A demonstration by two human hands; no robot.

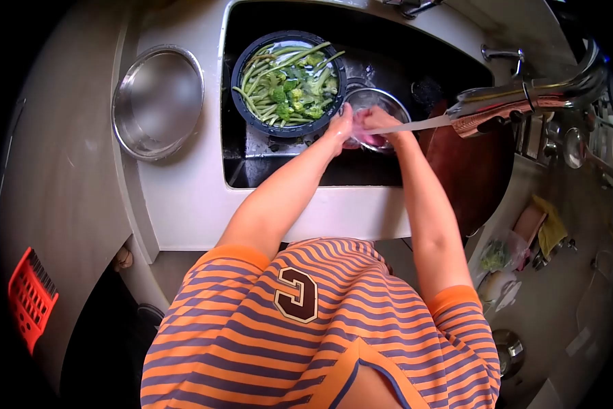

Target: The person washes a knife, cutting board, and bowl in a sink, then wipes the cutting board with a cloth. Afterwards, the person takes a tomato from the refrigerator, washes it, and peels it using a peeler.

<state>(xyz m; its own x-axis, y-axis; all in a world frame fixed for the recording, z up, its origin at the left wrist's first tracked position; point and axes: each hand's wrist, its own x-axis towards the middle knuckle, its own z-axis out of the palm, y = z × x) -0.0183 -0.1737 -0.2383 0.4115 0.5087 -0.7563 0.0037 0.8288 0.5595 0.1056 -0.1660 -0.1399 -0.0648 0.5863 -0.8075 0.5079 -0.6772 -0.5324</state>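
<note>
Running water from the faucet (484, 112) falls on my hands over a small metal bowl (396, 100) in the sink. My left hand (342, 129) is at the bowl's left side, thumb up by the rim, its fingers curled and partly hidden. Inside the bowl, my right hand (383, 123) has its fingers closed around pinkish stuff (369, 138) that looks like raw meat; splashing blurs it. Just left of my hands, a dark round basin (237, 102) holds green beans (259, 71) and broccoli (296, 95) in water.
On the counter at the left stands a large metal basin (160, 102). A dark reddish round board (467, 174) lies at the sink's right side. Further right are a yellow cloth (549, 221) and bagged greens (495, 255). A red plastic basket (32, 300) is at the lower left.
</note>
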